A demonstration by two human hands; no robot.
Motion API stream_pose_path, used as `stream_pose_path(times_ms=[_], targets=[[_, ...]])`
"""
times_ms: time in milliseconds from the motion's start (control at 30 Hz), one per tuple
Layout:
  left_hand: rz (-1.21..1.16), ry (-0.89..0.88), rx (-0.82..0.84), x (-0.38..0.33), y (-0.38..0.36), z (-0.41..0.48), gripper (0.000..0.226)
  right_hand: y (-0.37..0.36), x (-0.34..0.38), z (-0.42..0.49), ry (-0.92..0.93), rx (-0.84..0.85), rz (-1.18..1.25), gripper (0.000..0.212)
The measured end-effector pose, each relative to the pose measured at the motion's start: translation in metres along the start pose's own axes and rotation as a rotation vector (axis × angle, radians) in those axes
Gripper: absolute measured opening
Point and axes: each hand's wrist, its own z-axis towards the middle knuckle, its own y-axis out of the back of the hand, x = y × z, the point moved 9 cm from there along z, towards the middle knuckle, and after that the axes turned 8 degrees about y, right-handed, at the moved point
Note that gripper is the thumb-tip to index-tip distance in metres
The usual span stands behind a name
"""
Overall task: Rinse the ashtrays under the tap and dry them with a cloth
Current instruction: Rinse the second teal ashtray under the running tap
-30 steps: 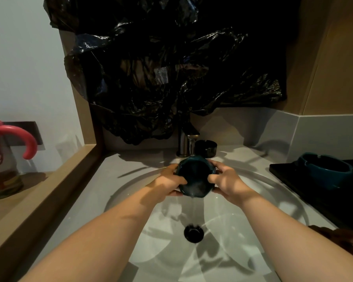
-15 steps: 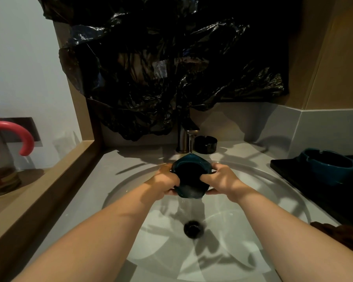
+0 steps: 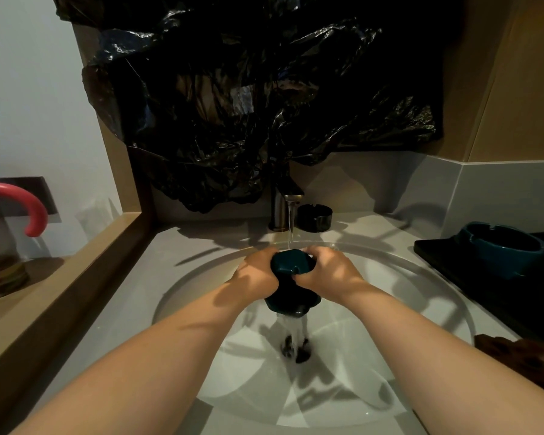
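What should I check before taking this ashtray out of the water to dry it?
1. Grip: left hand and right hand both have their fingers curled round the teal ashtray: ok.
2. Tap running onto the ashtray: ok.
3. Ashtray tipped, water pouring out toward the drain: ok.
4. Inside rinsed clean: cannot tell, too dark.
5. Drying cloth at hand: what looks like a brown cloth lies on the counter right of the basin: ok.

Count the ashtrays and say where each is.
3. Held ashtray, gripped by left hand and right hand under the tap; black ashtray beside the tap; teal ashtray on the tray at right. More may be hidden.
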Motion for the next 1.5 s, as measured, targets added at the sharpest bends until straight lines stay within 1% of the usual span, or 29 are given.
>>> stream_pose_path(times_ms=[100,167,267,333,400,467,500,600,667,733,833,900,967,1000,1033,1100,1133,1200,1267,1333,1367,1433,1500], targets=[[-0.162,0.078,-0.007,0.007,0.002,-0.002,0.031,0.001,-0.006,0.0,-0.006,-0.027,0.218,0.047],[-0.307,0.162,0.023,0.014,0.001,-0.005,0.033,-0.002,-0.015,-0.003,-0.071,0.027,0.358,0.055],[-0.523,0.245,0.049,0.02,0.001,-0.006,0.036,-0.012,-0.028,-0.006,-0.177,0.124,0.476,0.055],[-0.59,0.271,0.098,0.021,-0.003,-0.006,0.038,-0.011,-0.03,-0.004,-0.192,0.098,0.53,0.051],[-0.543,0.269,0.156,0.021,-0.008,-0.006,0.042,-0.007,-0.028,-0.004,-0.185,0.058,0.501,0.039],[-0.44,0.263,0.168,0.023,-0.01,-0.006,0.043,-0.002,-0.026,-0.002,-0.159,0.008,0.435,0.027],[-0.401,0.255,0.159,0.022,-0.009,-0.006,0.042,0.001,-0.025,0.0,-0.134,-0.024,0.395,0.023],[-0.317,0.183,0.092,0.014,-0.003,-0.005,0.041,0.008,-0.014,0.002,-0.043,-0.081,0.23,0.025],[-0.239,0.117,0.073,0.007,-0.002,-0.005,0.04,0.009,-0.006,0.002,-0.007,-0.076,0.118,0.022],[-0.189,0.091,0.061,0.004,-0.002,-0.004,0.036,0.008,-0.001,0.001,0.005,-0.063,0.067,0.021],[-0.285,0.169,0.07,0.012,-0.004,-0.004,0.038,0.007,0.002,0.002,0.021,-0.074,0.103,0.025],[-0.379,0.25,0.099,0.018,-0.007,-0.007,0.035,0.005,0.002,0.002,0.031,-0.071,0.211,0.034],[-0.498,0.331,0.116,0.024,-0.01,-0.01,0.034,0.0,-0.005,0.0,-0.011,-0.009,0.343,0.051],[-0.563,0.359,0.112,0.025,-0.01,-0.012,0.034,-0.004,-0.009,-0.002,-0.052,0.04,0.383,0.057],[-0.619,0.376,0.104,0.026,-0.009,-0.012,0.034,-0.009,-0.014,-0.004,-0.099,0.093,0.399,0.058],[-0.723,0.399,0.109,0.027,-0.009,-0.011,0.035,-0.015,-0.022,-0.008,-0.173,0.16,0.429,0.052],[-0.764,0.411,0.111,0.028,-0.008,-0.012,0.035,-0.016,-0.022,-0.008,-0.179,0.159,0.455,0.047],[-0.812,0.421,0.119,0.029,-0.009,-0.012,0.037,-0.013,-0.019,-0.006,-0.159,0.109,0.471,0.034],[-0.813,0.408,0.132,0.029,-0.009,-0.011,0.043,-0.009,-0.017,-0.004,-0.164,0.041,0.472,0.026],[-0.743,0.368,0.117,0.026,-0.007,-0.008,0.048,-0.003,-0.019,-0.003,-0.185,-0.027,0.441,0.018],[-0.687,0.341,0.1,0.024,-0.005,-0.008,0.049,0.0,-0.02,-0.003,-0.184,-0.047,0.385,0.013],[-0.539,0.266,0.071,0.018,-0.001,-0.007,0.052,0.002,-0.018,-0.004,-0.174,-0.025,0.236,0.003],[-0.406,0.212,0.072,0.012,-0.002,-0.008,0.052,0.001,-0.017,-0.006,-0.165,0.009,0.126,0.004]])
